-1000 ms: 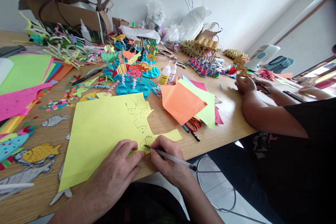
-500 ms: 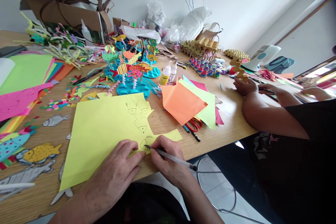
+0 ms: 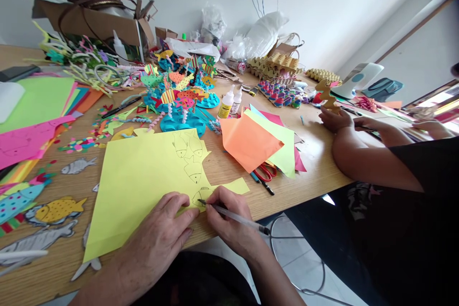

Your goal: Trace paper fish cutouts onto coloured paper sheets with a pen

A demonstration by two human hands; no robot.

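A sheet of yellow paper (image 3: 139, 177) lies at the table's front edge, with several fish outlines (image 3: 192, 168) drawn along its right side. My right hand (image 3: 231, 222) is closed around a pen (image 3: 240, 219) with a clear barrel. Its tip touches a small fish drawing (image 3: 201, 195) near the sheet's lower right edge. Just left of the pen tip, my left hand (image 3: 161, 229) rests on the paper with slightly bent fingers, pressing on its lower edge. The paper directly beneath both hands is hidden.
Coloured papers (image 3: 251, 141), red scissors (image 3: 267, 171) and glue bottles (image 3: 225, 103) lie ahead. Paper fish on blue stands (image 3: 182, 122) stand behind the sheet. Cut-out fish (image 3: 59, 209) lie left. At right, a co-worker's hand (image 3: 337, 119) holds a cardboard piece; a stool (image 3: 297, 253) stands below.
The camera view has shifted slightly. The pen stays at the same small fish drawing, and both hands keep nearly the same place on the paper.
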